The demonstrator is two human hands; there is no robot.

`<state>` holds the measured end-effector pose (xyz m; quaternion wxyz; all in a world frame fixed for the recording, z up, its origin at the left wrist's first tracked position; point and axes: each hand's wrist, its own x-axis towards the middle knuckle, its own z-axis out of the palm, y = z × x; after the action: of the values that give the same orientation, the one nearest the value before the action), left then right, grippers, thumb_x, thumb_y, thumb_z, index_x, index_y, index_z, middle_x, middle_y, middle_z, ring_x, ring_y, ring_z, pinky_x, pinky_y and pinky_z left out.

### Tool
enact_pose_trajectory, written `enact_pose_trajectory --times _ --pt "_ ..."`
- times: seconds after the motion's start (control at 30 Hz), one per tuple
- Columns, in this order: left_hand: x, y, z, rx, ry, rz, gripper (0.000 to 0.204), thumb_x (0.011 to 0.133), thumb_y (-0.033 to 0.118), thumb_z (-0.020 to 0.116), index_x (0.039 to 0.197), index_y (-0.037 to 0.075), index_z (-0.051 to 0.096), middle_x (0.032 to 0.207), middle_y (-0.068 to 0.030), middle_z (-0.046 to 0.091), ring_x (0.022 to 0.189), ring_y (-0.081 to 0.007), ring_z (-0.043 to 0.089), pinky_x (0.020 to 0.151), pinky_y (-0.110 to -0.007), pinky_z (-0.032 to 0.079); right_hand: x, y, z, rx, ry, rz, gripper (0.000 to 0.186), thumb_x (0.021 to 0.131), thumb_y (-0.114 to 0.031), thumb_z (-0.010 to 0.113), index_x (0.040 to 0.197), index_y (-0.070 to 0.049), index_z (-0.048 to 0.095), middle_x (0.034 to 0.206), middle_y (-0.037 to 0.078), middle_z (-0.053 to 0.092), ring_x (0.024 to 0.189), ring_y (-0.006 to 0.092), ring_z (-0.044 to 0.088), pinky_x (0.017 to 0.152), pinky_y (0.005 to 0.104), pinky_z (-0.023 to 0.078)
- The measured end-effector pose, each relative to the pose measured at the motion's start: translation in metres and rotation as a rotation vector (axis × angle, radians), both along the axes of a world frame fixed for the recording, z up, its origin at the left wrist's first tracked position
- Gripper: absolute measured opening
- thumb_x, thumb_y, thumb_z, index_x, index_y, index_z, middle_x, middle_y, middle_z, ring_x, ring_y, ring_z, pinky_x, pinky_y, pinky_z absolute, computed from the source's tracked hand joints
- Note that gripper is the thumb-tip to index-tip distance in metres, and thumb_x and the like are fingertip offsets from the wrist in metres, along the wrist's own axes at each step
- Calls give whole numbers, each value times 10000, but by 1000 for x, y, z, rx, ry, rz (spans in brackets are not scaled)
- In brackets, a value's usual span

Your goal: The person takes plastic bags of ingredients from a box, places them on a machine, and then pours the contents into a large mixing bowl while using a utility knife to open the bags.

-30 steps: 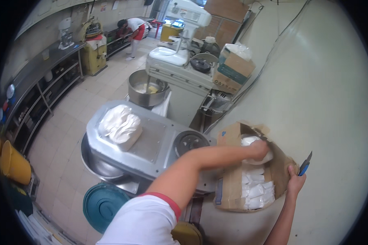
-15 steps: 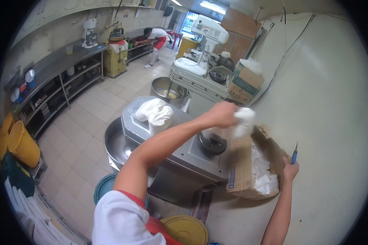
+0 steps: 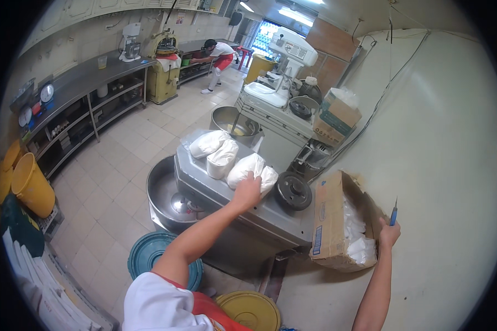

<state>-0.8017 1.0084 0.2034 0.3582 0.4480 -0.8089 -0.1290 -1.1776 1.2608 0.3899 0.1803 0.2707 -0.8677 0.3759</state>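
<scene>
My left hand (image 3: 247, 192) has its fingers closed on a plump plastic bag of white powder (image 3: 245, 169), which lies on the grey metal top of a machine (image 3: 270, 211). More white bags (image 3: 222, 158) lie beside it to the left. A black round knob (image 3: 292, 191) sits just right of that hand. My right hand (image 3: 389, 233) grips a blue-handled knife (image 3: 394, 216), its thin blade pointing up. The same hand rests against the right side of an open cardboard box (image 3: 327, 223), tilted, with several white bags (image 3: 361, 249) inside.
Below the machine's left side is a steel mixing bowl (image 3: 163, 190). A teal lid (image 3: 149, 248) and yellow lid (image 3: 248, 311) lie low in front. Another mixer (image 3: 292, 47) stands beyond. A co-worker (image 3: 221, 55) bends at the far steel counter (image 3: 74, 83). The wall (image 3: 447, 165) runs along the right.
My left hand has moved left and down from above the box, bringing a white bag onto the machine top beside the others. My right hand stays at the box with the knife.
</scene>
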Motion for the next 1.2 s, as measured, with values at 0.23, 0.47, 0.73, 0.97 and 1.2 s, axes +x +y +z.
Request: enact_pose_trajectory --times 0.23,0.47,0.73,0.97,1.2 --pt "11 9 5 6 51 4 384 691 101 704 1004 -3 507 1028 -249 477 751 -449 601 680 -516 507 -2 -2 1 14 -4 16 445 716 -225 805 1017 60 643 908 186 678 826 310 642 784 385 483" --pt "-12 23 -9 49 106 -22 438 692 95 700 1069 -16 505 1172 -273 458 995 -453 557 871 -501 464 -15 11 -12 28 -76 53 489 697 -271 816 970 89 628 904 191 675 827 284 638 779 393 491" --pt "-28 101 63 -29 46 -163 900 667 211 804 1405 46 314 1439 -304 216 1340 -465 228 1060 -533 244 -2 -10 24 -12 -109 3 333 711 -235 797 847 42 671 745 129 675 671 224 623 684 365 481" --pt "-225 167 104 -19 49 -988 552 737 327 723 1173 20 579 1264 -241 492 1188 -429 450 981 -487 380 -35 14 16 -117 -206 8 312 722 -226 798 810 36 653 747 109 667 652 194 594 653 347 469" --pt "-397 206 90 146 -648 -1032 702 673 401 742 1244 37 557 1299 -185 520 1189 -406 459 892 -609 420 -23 -14 21 -41 -180 21 342 711 -233 805 839 42 647 757 118 660 683 204 602 657 363 468"
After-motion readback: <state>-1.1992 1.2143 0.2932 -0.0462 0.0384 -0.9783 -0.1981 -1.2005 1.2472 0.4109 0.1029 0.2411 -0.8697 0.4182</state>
